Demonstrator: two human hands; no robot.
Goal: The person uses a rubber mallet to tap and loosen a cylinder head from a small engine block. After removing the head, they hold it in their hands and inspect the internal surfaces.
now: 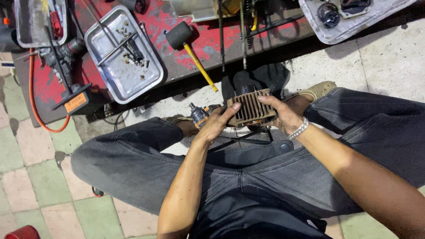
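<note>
Below, both hands — left hand (pixel 215 124), right hand (pixel 283 116) — gripping finned cylinder block (pixel 251 108), underside hidden

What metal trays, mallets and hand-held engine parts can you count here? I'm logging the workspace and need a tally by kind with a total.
Metal trays: 2, the middle tray and the corner tray
Mallets: 1, the yellow-handled mallet
Finned engine parts: 1, the finned cylinder, held by the left hand and right hand
Total: 4
</note>
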